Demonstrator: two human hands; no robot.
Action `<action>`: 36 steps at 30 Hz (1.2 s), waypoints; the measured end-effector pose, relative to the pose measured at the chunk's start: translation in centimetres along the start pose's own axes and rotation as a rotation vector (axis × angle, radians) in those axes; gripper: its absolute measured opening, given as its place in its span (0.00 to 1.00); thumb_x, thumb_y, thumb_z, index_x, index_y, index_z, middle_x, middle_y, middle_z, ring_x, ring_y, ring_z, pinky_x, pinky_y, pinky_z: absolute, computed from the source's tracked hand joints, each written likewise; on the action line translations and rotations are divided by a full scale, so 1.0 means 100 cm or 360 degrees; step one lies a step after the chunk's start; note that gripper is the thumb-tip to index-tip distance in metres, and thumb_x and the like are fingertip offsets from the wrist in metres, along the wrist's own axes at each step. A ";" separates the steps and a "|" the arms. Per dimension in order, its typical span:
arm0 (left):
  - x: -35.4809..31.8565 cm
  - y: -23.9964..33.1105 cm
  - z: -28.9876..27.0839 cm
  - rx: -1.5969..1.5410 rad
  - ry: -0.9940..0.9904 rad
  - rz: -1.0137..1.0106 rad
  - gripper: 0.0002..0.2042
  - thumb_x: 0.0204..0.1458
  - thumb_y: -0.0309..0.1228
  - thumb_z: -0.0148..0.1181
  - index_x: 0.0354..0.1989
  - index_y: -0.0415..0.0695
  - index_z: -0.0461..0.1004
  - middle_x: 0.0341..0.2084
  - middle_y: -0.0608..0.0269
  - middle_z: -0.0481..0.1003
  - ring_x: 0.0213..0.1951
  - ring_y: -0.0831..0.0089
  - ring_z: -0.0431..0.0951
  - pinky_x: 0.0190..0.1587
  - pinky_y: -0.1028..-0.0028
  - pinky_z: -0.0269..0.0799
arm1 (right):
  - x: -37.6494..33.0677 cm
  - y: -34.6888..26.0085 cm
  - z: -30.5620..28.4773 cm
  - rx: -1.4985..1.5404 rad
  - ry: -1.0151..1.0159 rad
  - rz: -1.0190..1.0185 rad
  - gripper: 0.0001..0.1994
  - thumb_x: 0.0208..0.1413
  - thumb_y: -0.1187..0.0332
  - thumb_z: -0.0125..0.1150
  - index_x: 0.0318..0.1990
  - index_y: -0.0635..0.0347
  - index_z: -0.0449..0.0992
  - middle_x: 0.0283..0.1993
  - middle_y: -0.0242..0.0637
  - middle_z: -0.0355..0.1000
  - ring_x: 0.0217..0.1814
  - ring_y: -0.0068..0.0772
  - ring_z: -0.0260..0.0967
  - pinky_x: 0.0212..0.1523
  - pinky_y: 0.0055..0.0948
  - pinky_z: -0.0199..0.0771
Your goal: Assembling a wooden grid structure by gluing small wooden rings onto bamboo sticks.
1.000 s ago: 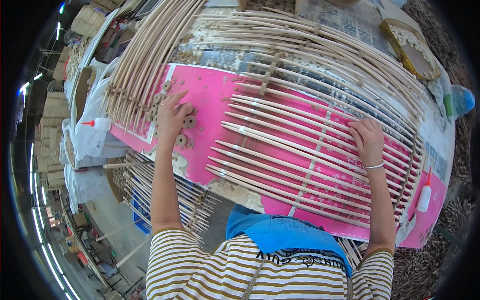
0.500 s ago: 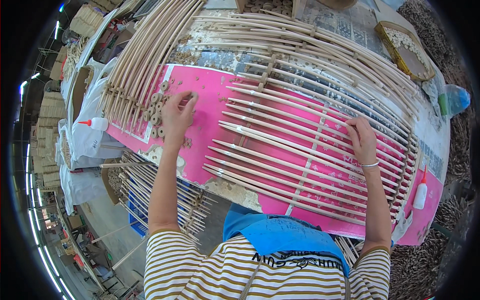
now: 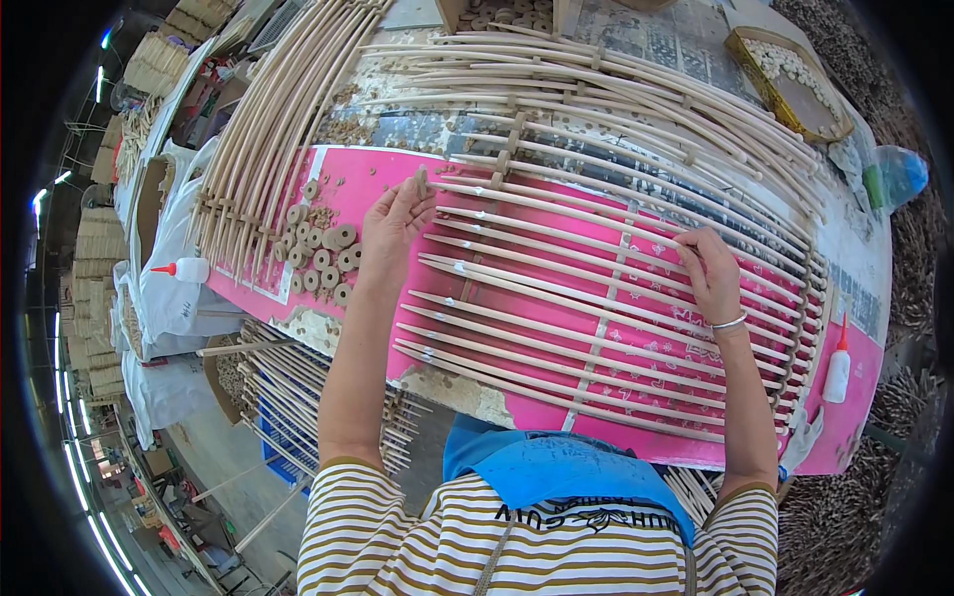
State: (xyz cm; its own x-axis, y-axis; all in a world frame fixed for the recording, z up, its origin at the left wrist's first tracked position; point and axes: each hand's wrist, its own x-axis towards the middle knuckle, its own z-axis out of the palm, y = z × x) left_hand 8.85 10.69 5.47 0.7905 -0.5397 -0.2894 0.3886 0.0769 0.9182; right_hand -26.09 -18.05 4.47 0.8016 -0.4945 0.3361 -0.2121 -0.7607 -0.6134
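Left hand (image 3: 396, 223) risen off wooden discs (image 3: 323, 256), now pinching one; right hand (image 3: 711, 273) unmoved on rods (image 3: 596, 298).

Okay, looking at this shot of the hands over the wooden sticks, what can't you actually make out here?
Head view:
- Left hand grip: one small wooden piece shows at the fingertips; anything more is too small to tell.
- Right hand: its palm hides the thin wooden sticks beneath.
- Pink work board: near edge covered by the blue cloth.

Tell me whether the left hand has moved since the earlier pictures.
Yes. The left hand has moved right, off the pile of small wooden discs, to the left ends of the thin wooden sticks.
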 end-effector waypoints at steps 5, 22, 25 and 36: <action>0.001 0.000 0.002 0.0010 0.0006 0.0006 0.16 0.68 0.40 0.63 0.53 0.40 0.80 0.43 0.58 0.83 0.44 0.74 0.83 0.50 0.74 0.81 | 0.000 0.003 0.000 0.0037 -0.0028 -0.0032 0.04 0.65 0.77 0.61 0.45 0.67 0.77 0.40 0.43 0.74 0.40 0.40 0.75 0.43 0.30 0.75; -0.016 -0.005 0.052 0.0137 -0.0006 -0.0106 0.17 0.64 0.44 0.66 0.53 0.46 0.81 0.39 0.71 0.82 0.37 0.82 0.81 0.37 0.81 0.78 | 0.002 -0.002 0.003 0.0170 0.0112 0.0043 0.09 0.58 0.79 0.68 0.45 0.63 0.78 0.42 0.40 0.76 0.41 0.36 0.79 0.42 0.29 0.81; -0.017 -0.005 0.056 0.0121 -0.0034 -0.0112 0.16 0.64 0.44 0.67 0.52 0.45 0.82 0.39 0.71 0.82 0.37 0.83 0.80 0.38 0.82 0.78 | 0.005 -0.006 0.000 0.0072 0.0117 0.0005 0.08 0.57 0.78 0.68 0.44 0.62 0.78 0.41 0.39 0.75 0.41 0.36 0.79 0.41 0.30 0.80; -0.020 -0.010 0.071 0.0284 -0.0200 -0.0057 0.19 0.66 0.46 0.64 0.56 0.45 0.81 0.44 0.70 0.83 0.41 0.85 0.79 0.41 0.80 0.69 | 0.005 0.003 -0.010 -0.0035 0.0071 -0.0049 0.07 0.60 0.69 0.68 0.41 0.61 0.80 0.40 0.41 0.76 0.42 0.45 0.76 0.44 0.38 0.77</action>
State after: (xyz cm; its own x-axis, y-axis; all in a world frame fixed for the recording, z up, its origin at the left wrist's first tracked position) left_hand 3.49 5.76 7.06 0.7083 -0.6404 -0.2968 0.3166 -0.0875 0.9445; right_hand -26.29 -18.95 5.17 0.7823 -0.4886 0.3863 -0.2003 -0.7846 -0.5867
